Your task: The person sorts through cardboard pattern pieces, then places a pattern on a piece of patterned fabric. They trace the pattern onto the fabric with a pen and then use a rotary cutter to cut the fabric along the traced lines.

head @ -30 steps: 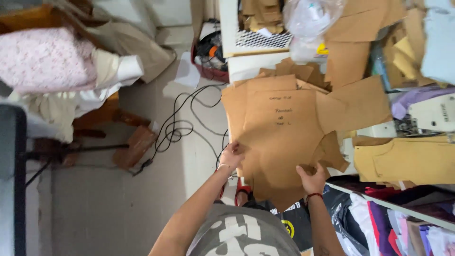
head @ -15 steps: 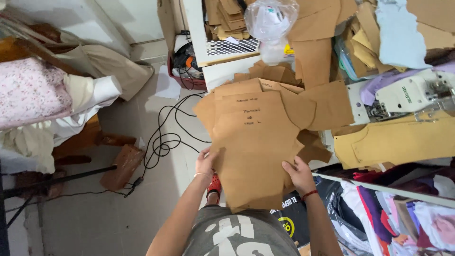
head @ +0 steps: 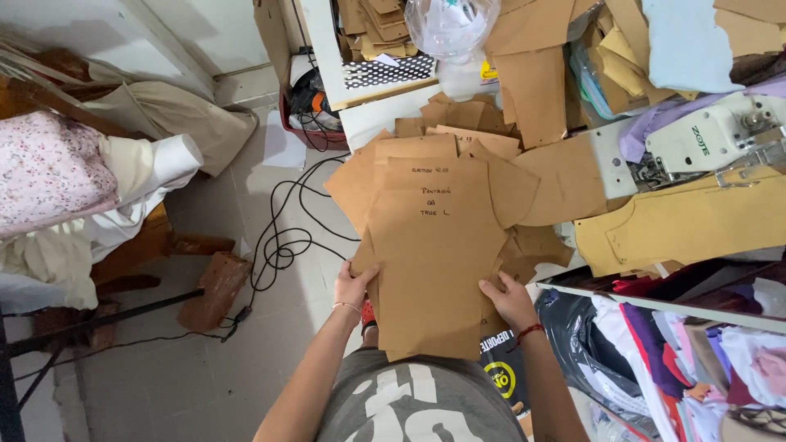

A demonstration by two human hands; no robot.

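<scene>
I hold a stack of brown cardboard pattern pieces (head: 438, 245) flat in front of me, the top sheet carrying handwriting. My left hand (head: 354, 286) grips the stack's left lower edge, thumb on top. My right hand (head: 509, 298), with a red cord on its wrist, grips the right lower edge. More cardboard pieces fan out under the top sheet toward the white table (head: 360, 116) beyond.
A sewing machine (head: 708, 139) and mustard fabric (head: 696, 225) lie at the right. Below them a shelf holds folded clothes (head: 696, 352). Black cables (head: 282, 241) trail across the tiled floor. A floral cloth bundle (head: 49, 168) and a wooden block (head: 214, 286) sit at the left.
The view shifted, so the stack now sits more centred in the frame. Both hands keep their hold on its lower edges.
</scene>
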